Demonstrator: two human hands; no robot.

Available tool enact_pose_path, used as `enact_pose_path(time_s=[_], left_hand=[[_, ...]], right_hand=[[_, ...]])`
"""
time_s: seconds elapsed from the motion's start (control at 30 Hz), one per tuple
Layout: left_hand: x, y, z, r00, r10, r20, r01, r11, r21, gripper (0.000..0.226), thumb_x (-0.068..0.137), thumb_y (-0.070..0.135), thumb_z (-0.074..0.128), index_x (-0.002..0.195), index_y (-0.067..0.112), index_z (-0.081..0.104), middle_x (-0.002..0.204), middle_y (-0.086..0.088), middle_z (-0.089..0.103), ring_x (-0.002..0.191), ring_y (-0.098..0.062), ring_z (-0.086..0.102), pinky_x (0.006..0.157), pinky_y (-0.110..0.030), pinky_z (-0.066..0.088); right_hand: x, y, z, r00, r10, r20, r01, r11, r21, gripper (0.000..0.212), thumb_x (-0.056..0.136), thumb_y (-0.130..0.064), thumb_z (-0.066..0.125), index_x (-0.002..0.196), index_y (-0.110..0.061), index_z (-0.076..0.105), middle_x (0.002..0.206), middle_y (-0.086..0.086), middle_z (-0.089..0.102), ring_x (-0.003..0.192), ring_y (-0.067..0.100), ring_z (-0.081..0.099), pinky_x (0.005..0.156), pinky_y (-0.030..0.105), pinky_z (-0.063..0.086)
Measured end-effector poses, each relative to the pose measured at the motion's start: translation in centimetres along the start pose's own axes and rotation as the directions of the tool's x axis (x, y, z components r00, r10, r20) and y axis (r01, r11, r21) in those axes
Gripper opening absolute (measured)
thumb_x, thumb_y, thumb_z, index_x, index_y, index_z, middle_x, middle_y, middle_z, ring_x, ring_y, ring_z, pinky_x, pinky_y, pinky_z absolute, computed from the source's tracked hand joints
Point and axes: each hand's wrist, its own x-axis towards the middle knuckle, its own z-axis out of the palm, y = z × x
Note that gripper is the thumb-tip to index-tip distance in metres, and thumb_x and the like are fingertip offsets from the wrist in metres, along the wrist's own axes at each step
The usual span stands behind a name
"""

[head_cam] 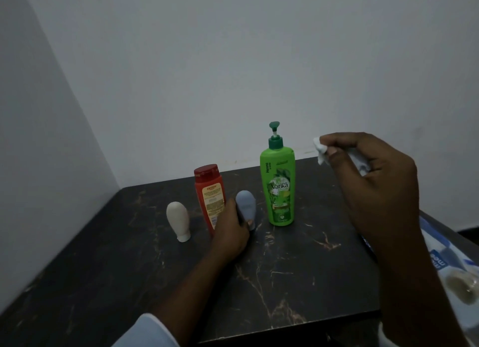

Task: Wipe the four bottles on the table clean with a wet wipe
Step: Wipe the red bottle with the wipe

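Several bottles stand on the dark marbled table (285, 282). At the left is a small white bottle (178, 221), cap down. Beside it stands a red bottle (208, 193), then a small grey-blue bottle (246, 204), then a tall green pump bottle (278, 186). My left hand (230, 232) is wrapped around the lower part of the grey-blue bottle, which rests on the table. My right hand (373, 180) is raised to the right of the green bottle and pinches a crumpled white wet wipe (320, 149).
Grey walls meet in a corner behind the table. A blue and white wipes pack (445, 263) lies at the table's right edge, partly hidden by my right arm. The table's near edge runs along the bottom of the view.
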Motion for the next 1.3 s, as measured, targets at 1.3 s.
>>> enact_pose_path(time_s=[1.3], left_hand=[[-2.7,2.5,-6.5,0.915,-0.158,-0.371,0.065,0.966,-0.249,0.100,0.082,0.013,0.079,0.154,0.034,0.013,0.150,-0.004,0.047,0.132,-0.027,0.053,0.100,-0.046,0.050]], right_hand=[[-0.2,-1.5,0.2,0.994,-0.054,0.097,0.057,0.998,-0.031,0.017,0.091,-0.001,0.067,0.106,-0.005,0.075,0.099,0.002,0.073,0.100,-0.003,0.063,0.085,0.002,0.041]])
